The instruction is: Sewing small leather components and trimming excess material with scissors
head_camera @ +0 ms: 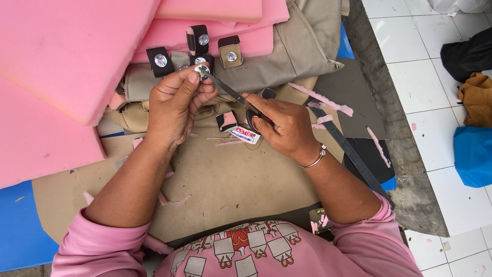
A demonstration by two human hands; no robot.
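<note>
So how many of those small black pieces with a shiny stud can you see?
5, maybe more hidden. One lies left on the pink foam, one above centre, one to the right, one partly behind the fingers, one in the left hand.

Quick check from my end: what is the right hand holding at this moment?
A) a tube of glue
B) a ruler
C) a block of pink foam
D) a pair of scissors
D: the right hand grips the dark handles of the scissors, whose blades point at the small studded piece pinched in the left hand.
</note>
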